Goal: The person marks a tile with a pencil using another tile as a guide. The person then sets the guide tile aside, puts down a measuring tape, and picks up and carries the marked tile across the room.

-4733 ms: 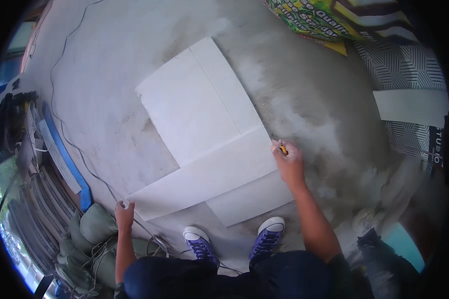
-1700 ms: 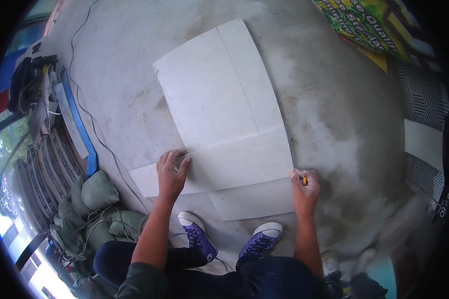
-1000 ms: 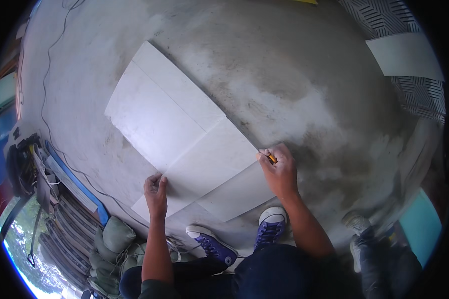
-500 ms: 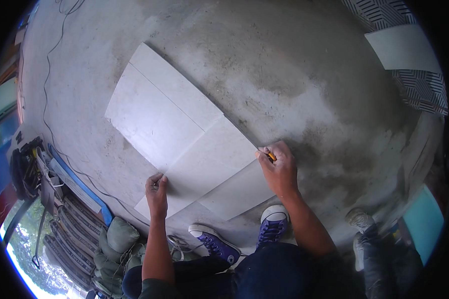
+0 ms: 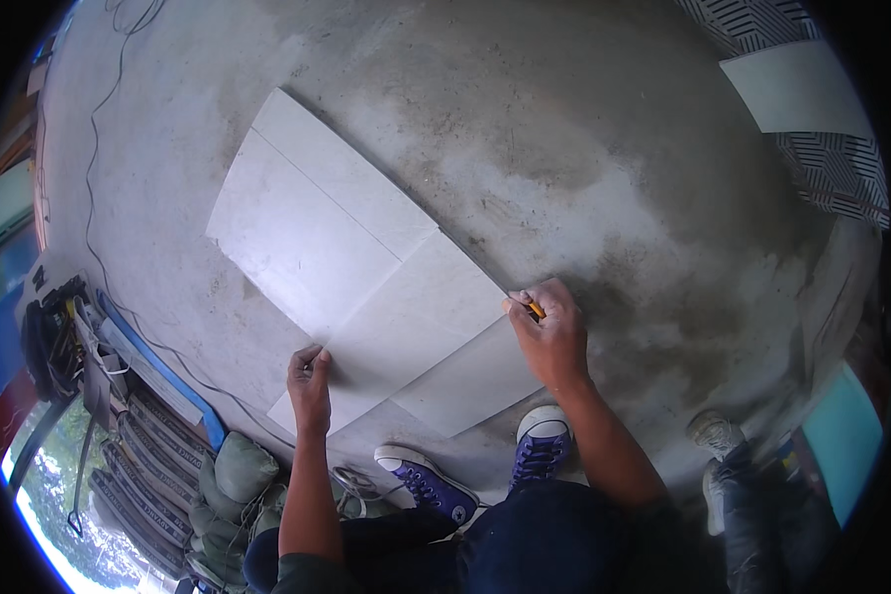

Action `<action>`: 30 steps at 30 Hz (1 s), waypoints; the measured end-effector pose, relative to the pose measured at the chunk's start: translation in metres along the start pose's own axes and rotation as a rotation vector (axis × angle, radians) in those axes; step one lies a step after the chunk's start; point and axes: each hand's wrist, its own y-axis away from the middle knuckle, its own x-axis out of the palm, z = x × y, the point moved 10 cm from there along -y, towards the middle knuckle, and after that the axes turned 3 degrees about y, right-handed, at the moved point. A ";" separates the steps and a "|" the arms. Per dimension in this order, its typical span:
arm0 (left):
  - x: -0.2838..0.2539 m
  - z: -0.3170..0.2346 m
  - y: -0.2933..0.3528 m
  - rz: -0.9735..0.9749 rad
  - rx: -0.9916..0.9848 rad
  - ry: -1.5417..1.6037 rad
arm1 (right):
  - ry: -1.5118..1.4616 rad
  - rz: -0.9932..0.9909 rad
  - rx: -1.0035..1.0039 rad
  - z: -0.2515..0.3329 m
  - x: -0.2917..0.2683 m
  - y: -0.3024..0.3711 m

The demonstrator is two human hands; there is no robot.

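A pale tile (image 5: 421, 312) lies across a second pale tile (image 5: 317, 213), which has a thin dark straight line along its far part. Another light piece (image 5: 460, 391) shows from under the near right side. At the top tile's left corner, my left hand (image 5: 311, 388) is closed on the edge between thumb and fingers. My right hand (image 5: 554, 342) pinches the opposite right corner. A short yellow-orange pencil (image 5: 536, 310) sticks out of its curled fingers. The undersides of the tiles are hidden.
My purple shoes (image 5: 543, 441) stand close to the near tile edge. Another person's leg and shoe (image 5: 715, 436) are at the right. Stacked bags (image 5: 243, 470), a blue-edged strip (image 5: 168, 371) and a cable (image 5: 94, 198) lie left. A pale sheet (image 5: 800, 87) rests on patterned material at far right.
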 end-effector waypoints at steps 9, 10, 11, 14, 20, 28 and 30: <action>0.000 0.006 -0.002 0.013 -0.038 0.083 | 0.004 -0.003 0.011 0.001 -0.001 0.000; 0.000 0.005 -0.002 0.013 -0.038 0.083 | 0.004 -0.008 0.006 0.001 -0.001 0.000; 0.000 0.005 -0.002 0.016 -0.037 0.095 | 0.004 -0.008 0.007 0.001 -0.001 0.000; 0.000 0.007 -0.002 0.022 -0.037 0.108 | -0.008 -0.010 -0.004 0.003 -0.001 0.000; 0.001 0.004 -0.002 0.029 -0.028 0.106 | 0.005 -0.018 -0.015 0.004 -0.003 0.000; -0.001 0.009 -0.003 0.021 -0.025 0.116 | 0.009 -0.028 -0.039 0.004 -0.003 0.000; -0.003 0.010 -0.004 0.014 -0.028 0.109 | 0.008 -0.025 -0.037 0.006 -0.002 0.000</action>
